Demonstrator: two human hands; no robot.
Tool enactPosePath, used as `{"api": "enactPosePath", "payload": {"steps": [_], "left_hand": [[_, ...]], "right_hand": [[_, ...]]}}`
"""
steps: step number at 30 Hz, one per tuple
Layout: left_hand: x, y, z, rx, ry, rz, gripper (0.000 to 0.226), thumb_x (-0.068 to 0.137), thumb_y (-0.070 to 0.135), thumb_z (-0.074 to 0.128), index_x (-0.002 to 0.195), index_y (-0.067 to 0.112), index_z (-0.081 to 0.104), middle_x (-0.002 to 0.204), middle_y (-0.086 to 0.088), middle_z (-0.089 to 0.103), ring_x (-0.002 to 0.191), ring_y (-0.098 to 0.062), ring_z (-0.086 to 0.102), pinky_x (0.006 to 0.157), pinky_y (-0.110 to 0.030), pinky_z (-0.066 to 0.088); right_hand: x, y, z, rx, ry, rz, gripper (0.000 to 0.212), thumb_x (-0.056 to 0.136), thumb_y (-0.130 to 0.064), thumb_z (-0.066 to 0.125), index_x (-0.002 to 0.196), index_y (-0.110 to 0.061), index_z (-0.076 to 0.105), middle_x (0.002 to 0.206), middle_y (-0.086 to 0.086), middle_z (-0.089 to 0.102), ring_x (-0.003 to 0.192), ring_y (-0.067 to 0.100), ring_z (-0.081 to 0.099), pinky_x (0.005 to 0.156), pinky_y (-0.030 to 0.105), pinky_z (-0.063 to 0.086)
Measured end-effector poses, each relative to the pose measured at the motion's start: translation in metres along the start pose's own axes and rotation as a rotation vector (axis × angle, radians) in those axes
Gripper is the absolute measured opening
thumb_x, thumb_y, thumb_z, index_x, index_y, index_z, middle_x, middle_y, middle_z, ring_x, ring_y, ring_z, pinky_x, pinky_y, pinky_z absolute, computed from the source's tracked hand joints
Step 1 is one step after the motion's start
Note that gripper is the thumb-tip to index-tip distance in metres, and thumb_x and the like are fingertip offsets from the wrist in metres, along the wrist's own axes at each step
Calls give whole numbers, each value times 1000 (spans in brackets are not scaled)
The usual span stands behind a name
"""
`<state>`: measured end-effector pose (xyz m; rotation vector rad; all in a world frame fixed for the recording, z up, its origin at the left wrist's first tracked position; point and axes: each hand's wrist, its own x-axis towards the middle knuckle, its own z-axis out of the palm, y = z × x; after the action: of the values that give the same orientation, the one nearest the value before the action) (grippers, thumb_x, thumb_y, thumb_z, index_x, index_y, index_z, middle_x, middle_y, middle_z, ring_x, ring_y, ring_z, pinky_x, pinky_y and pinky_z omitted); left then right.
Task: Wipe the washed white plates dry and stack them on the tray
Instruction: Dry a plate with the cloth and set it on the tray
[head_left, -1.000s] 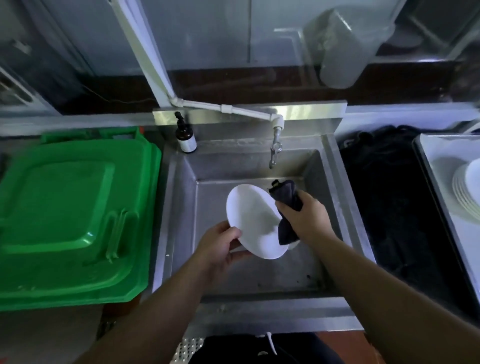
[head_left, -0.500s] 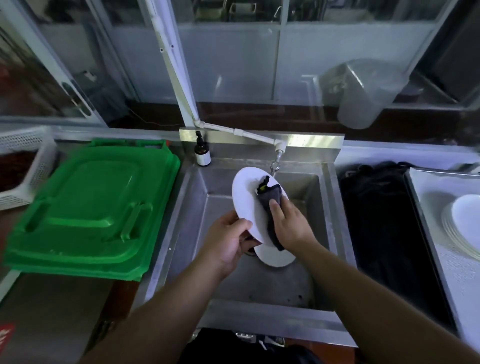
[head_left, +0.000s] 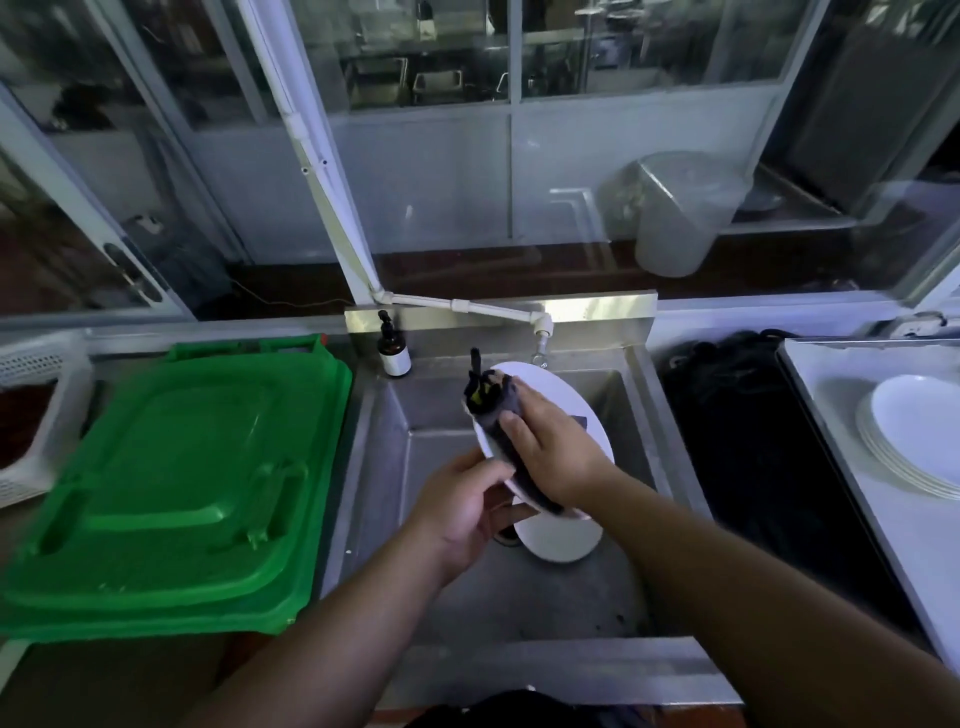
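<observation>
Over the steel sink (head_left: 639, 431) I hold a white plate (head_left: 574, 410) tilted on edge. My left hand (head_left: 460, 506) grips its lower left rim. My right hand (head_left: 553, 449) presses a dark cloth (head_left: 493, 415) against the plate's face, fingers curled over the cloth. A second white plate (head_left: 558, 540) lies in the sink below, partly hidden by my hands. On the right, a stack of white plates (head_left: 919, 436) sits on a pale tray (head_left: 831, 384).
A green plastic lid (head_left: 171, 483) covers the counter to the left, with a white basket (head_left: 31, 405) beyond it. A small brown pump bottle (head_left: 393, 353) stands at the sink's back left, next to the tap (head_left: 540, 343). Dark fabric (head_left: 748, 441) fills the space between sink and tray.
The view tilted up. The plate turned more upright, and my right hand slid the cloth from the plate's right edge to its upper left. My left hand keeps its grip.
</observation>
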<state>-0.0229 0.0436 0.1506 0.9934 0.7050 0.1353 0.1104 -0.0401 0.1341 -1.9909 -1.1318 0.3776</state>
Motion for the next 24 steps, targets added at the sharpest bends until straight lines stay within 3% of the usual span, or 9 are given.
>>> {"api": "enactPosePath", "payload": {"steps": [2,4,7,10,15,17,20,22,24], "left_hand": [[-4,6,-2,-6,-12,10,25,96,-3,54,114,-5,71,109,-28,73,97,-35,73,85,-48,62],[-6,12,-5,-16,-2,33,24,95,-5,55,111,-4,72,107,-27,74,91,-32,75,84,-46,62],[-5,20,-11,-54,5,94,27,96,-8,51,108,2,74,100,-19,77,85,-27,77,81,-44,63],[2,31,-18,-60,15,143,37,96,-11,48,100,11,78,97,-14,78,82,-23,77,74,-41,66],[13,40,-26,-39,33,159,38,95,-11,50,104,12,79,93,-10,77,76,-21,73,65,-33,61],[15,39,-29,-37,28,137,37,96,-8,51,105,14,79,90,-8,76,74,-20,70,63,-31,59],[14,38,-31,-39,-5,82,29,100,1,53,104,17,78,90,-8,76,76,-18,71,62,-29,57],[11,37,-31,-53,-38,54,27,101,4,54,100,16,78,94,-11,76,80,-20,74,68,-35,60],[7,37,-29,-66,-64,51,33,99,0,52,89,14,79,94,-16,75,83,-25,74,83,-49,62]], "right_hand": [[19,-7,-3,-44,57,92,45,113,-30,38,157,-21,43,154,-2,53,144,18,45,104,20,30],[34,-5,-4,-60,105,184,40,113,-33,36,149,-21,47,146,5,59,133,28,54,93,28,35],[43,4,-1,-79,132,336,49,112,-41,30,154,-19,42,151,9,56,135,32,54,107,42,42],[42,3,10,-17,155,424,53,112,-40,30,157,-15,39,156,11,51,142,31,47,116,43,37],[24,-24,31,180,111,603,48,110,-45,28,146,-22,51,141,12,62,129,34,57,110,45,42],[11,-38,37,257,99,527,48,108,-48,29,142,-26,55,139,7,64,130,29,57,112,43,41],[5,-54,33,293,64,292,41,114,-32,32,148,-23,54,139,-5,59,133,10,49,112,24,33],[13,-52,26,180,33,120,45,114,-27,32,155,-15,48,147,-5,54,139,2,41,116,16,26],[27,-44,19,26,-2,7,53,113,-32,29,161,-14,40,161,-1,46,152,8,32,127,26,19]]}}
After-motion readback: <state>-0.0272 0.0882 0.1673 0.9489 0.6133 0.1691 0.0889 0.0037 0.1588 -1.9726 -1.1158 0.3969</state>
